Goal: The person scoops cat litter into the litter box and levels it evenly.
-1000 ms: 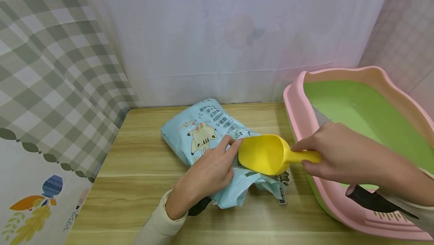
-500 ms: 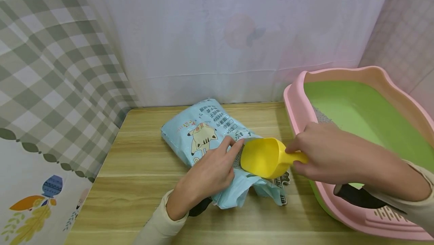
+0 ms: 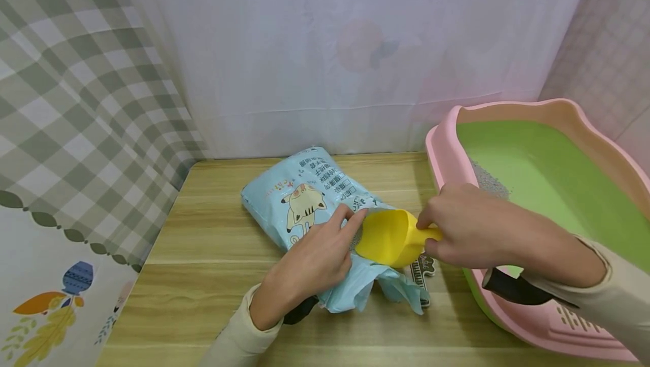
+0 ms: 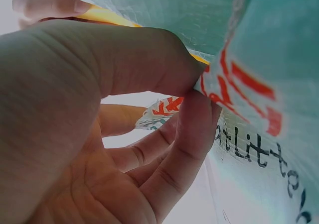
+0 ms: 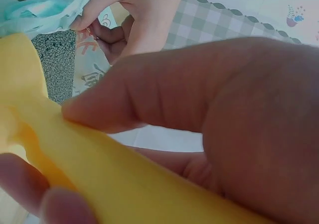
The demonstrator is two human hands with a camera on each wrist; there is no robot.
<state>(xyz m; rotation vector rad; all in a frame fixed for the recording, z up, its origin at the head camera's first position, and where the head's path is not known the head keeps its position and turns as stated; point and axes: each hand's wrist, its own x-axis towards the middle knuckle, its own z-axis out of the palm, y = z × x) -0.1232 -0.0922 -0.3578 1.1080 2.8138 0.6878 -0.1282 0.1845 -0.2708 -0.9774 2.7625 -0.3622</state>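
Note:
A light blue cat litter bag (image 3: 274,192) lies on the wooden table, its torn mouth facing right. My left hand (image 3: 312,268) pinches the edge of that mouth between thumb and forefinger, as the left wrist view shows close up. By its handle my right hand (image 3: 472,228) grips a yellow scoop (image 3: 386,237), whose bowl sits in the bag's opening. Grey granular litter (image 5: 57,64) shows inside the bag beyond the scoop in the right wrist view. The scoop's front edge is at the litter; how deep it goes I cannot tell.
On the right stands a pink-rimmed litter box (image 3: 449,155) with a green inside and a small heap of grey litter (image 3: 490,180) in its left part. A flat patterned piece (image 3: 421,274) lies partly under the bag's torn flap. Curtains hang behind and left.
My right hand has moved left with the scoop, pushing the bowl into the bag's mouth. The left hand and the bag have stayed nearly still.

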